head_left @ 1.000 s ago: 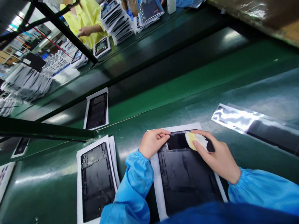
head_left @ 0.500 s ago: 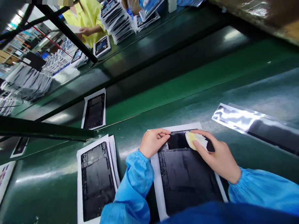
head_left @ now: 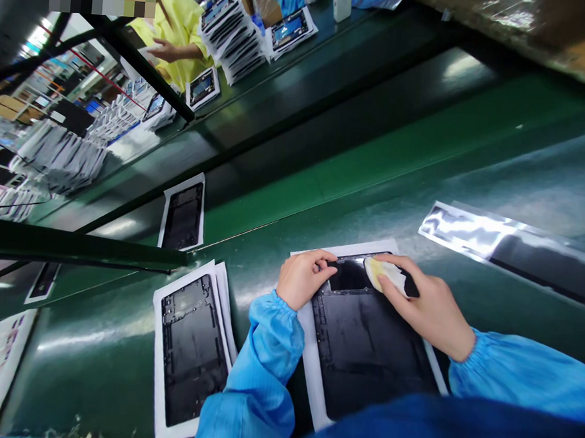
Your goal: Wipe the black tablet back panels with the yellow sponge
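Observation:
In front of me a black tablet back housing lies on a white sheet, its lower part hidden by my blue clothing. My left hand rests at the housing's upper left corner, thumb and forefinger a little apart, the other fingers curled, with nothing visible between them. Gripped by my right hand is a folded white-and-yellow wiping cloth, which rests against the glossy dark strip at the housing's top. To the left, a second black tablet housing lies on white sheets.
Another housing lies on the green bench farther back. A clear film strip with a dark part is at right. Dark metal bars cross the left side. Across the bench, a person in yellow is beside stacked tablets.
My left thumb and forefinger have parted slightly at the corner. The right hand and cloth have barely moved. Across the bench, a co-worker's blue film has come off a tablet.

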The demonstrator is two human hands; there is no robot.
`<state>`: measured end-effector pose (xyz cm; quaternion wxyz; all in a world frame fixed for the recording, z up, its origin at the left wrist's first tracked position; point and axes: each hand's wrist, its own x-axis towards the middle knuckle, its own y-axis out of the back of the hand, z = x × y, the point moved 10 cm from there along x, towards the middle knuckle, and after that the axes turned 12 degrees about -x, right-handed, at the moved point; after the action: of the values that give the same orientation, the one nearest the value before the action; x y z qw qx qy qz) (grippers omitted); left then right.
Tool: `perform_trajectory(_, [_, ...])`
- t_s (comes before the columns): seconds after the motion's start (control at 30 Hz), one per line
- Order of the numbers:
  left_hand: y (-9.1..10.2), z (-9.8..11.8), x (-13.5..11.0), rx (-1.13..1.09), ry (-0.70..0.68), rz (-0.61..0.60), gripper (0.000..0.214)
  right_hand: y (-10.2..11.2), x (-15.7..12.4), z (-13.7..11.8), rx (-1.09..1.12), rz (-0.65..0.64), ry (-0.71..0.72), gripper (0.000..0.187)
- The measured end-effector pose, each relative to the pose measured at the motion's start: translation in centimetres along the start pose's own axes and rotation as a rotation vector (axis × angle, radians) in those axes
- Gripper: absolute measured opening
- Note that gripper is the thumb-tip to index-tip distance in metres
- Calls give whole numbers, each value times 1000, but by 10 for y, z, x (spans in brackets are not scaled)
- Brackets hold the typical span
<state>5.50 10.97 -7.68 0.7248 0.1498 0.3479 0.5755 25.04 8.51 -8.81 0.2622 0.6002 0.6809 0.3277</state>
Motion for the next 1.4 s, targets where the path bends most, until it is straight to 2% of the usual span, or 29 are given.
perform_trajectory(0.23, [-1, 1, -2, 81, 17, -1, 18, 4, 2, -4, 34, 17, 10, 38])
perform_trajectory(0.47, [-4, 7, -5, 200, -45, 35, 21, 4, 2, -6, 48, 28, 16, 40])
perform_trajectory(1.23, [-1, -5, 0, -102, -23, 42, 18, 3, 2, -4, 56, -3, 2, 39])
perform_trajectory(1.4, [0, -3, -1, -91, -8, 46, 17, 4, 2, -6, 56, 9, 19, 37])
